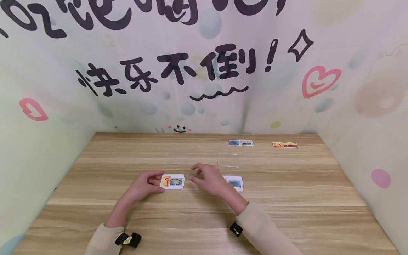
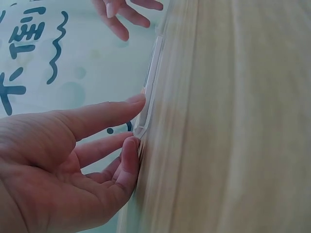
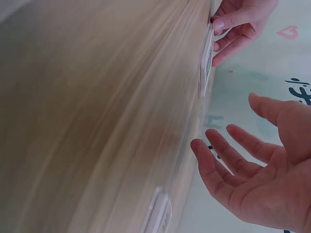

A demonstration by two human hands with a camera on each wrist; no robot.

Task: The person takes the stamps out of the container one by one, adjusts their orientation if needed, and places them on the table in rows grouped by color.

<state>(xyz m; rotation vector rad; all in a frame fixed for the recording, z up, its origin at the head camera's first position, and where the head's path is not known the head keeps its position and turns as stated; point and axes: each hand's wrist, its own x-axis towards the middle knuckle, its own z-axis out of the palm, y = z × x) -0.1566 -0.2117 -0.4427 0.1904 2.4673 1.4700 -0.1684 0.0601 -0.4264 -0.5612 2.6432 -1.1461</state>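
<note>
Flat on the table, a clear case (image 1: 173,186) holds white cards, with an orange picture and a green one on top. My left hand (image 1: 143,185) holds this case at its left end, thumb at the near corner and fingers at the far corner. In the left wrist view, that hand's thumb and fingertips meet the end of the case (image 2: 151,82). My right hand (image 1: 208,180) hovers to the right of the case, its fingers spread and bent slightly, holding nothing. Partly behind the right forearm lies a second clear case (image 1: 236,185) with a blue-picture card.
Two clear plastic lids or trays lie farther back, one at left (image 1: 176,164) and one at right (image 1: 228,166). Toward the back edge are a blue-and-grey card pair (image 1: 241,142) and an orange-and-red card pair (image 1: 285,145). A printed cloth wall (image 1: 178,113) stands behind the table.
</note>
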